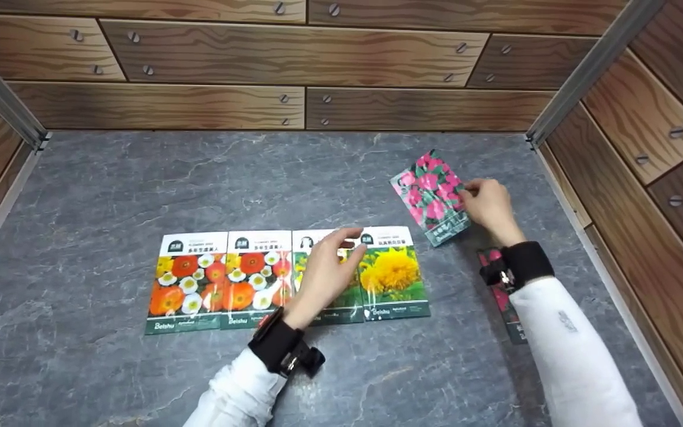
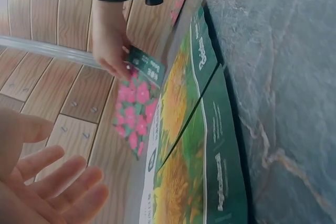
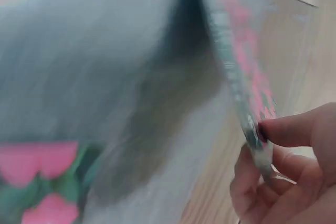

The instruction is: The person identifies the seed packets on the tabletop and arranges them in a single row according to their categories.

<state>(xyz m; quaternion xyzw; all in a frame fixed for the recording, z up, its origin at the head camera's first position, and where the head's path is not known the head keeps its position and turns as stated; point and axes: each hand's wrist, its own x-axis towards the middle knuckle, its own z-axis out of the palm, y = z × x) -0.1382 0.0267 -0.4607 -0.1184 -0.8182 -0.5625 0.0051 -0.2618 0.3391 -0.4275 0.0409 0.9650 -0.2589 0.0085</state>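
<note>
My right hand pinches the edge of a pink-flower seed packet, held tilted above the table at the right. In the right wrist view the thumb and fingers grip that packet nearly edge-on. My left hand hovers over the yellow-flower packets, fingers loosely bent and holding nothing. Under it a yellow-flower seed packet is partly hidden; another yellow-flower packet lies to its right. Two orange-poppy seed packets, a left one and a right one, continue the row leftward.
A second pink-flower packet lies on the table, mostly covered by my right wrist and sleeve. The grey marbled table is bounded by wood-patterned walls at the back and right.
</note>
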